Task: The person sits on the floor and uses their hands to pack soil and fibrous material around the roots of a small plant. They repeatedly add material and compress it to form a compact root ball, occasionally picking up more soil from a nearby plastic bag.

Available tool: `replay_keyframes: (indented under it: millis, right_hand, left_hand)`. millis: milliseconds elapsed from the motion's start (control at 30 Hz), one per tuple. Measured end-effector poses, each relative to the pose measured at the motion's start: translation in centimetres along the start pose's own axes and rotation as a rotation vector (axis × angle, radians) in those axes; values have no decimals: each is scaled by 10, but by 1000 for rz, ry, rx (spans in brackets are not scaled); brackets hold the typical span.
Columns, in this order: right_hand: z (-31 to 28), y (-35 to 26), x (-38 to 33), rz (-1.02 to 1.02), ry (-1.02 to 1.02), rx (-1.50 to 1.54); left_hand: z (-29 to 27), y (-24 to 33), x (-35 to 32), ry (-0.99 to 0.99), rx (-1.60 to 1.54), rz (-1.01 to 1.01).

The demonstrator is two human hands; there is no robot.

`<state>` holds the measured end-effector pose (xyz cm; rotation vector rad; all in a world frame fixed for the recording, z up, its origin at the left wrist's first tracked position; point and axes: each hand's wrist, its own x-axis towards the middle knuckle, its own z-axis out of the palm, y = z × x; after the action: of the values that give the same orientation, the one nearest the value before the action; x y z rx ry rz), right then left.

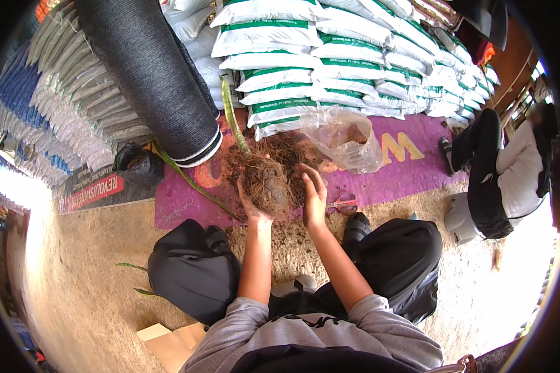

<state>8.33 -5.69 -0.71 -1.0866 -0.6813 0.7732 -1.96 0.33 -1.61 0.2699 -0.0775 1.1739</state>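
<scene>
A snake plant's root ball [269, 188], brown and matted with fine roots, rests in my left hand [252, 208]. Its fingers curl around the near left side of the ball. One green, yellow-edged leaf [231, 118] rises from it, leaning away to the upper left. My right hand [315, 198] is at the right side of the ball with its fingers apart; whether the fingertips touch the roots I cannot tell. Loose dark soil [310, 152] lies behind and under the ball. Red-handled scissors [343, 203] lie just right of my right hand, partly hidden.
A purple banner [392, 177] covers the floor ahead. On it stands a clear plastic bag [354, 155]. A long leaf [199, 193] lies left, near a black netting roll [146, 74] and a soil-filled black bag [134, 160]. White-green sacks [274, 37] stack behind. Another person [504, 174] sits right.
</scene>
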Motion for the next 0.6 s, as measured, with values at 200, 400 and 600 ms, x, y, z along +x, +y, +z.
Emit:
replay_keyframes:
  millis: [200,400,600]
  right_hand:
    - [8,-2,7,50,-104,18]
    - [5,-15,9,123,-306,-79]
    - [10,-25,-4,65,-331,-212]
  left_hand:
    - [-8,9,10,49,38,46]
    - [-7,15,12,19,60,98]
    - [10,13,11,93,176,113]
